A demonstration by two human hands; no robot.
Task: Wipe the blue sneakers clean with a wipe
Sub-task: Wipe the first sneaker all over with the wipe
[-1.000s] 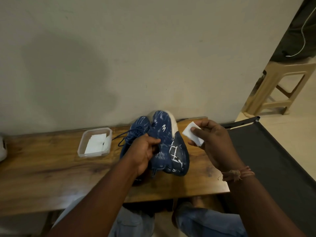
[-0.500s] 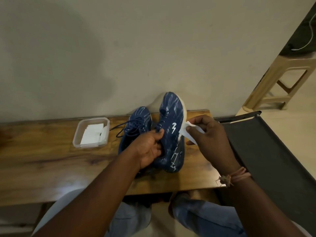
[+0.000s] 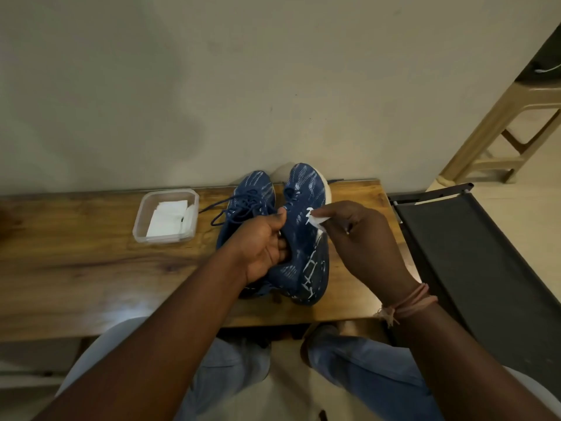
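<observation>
Two blue sneakers, side by side at the far edge of the wooden counter, toes toward the wall. Left sneaker lies flat, dark laces loose and trailing left. Right sneaker is tipped up on its side, white sole edge showing at the far right, white line pattern on the heel part. White logo mark on its side, partly covered, not readable.

One wipe in use, small, white, crumpled, touching the side of the right sneaker near the logo. Right hand pinches it, fingers together and clamped on the wipe. One thread band on the right wrist.

Left hand grips the right sneaker at the collar, fingers curled into the opening, thumb up against the tongue.

One clear plastic tub, no lid, on the counter left of the sneakers, just beside the trailing lace. Inside: a stack of folded white wipes, count cannot be told.

One dark folding cot right of the counter. One beige plastic stool far right. Blue jeans near, below the counter edge. No readable text anywhere.
</observation>
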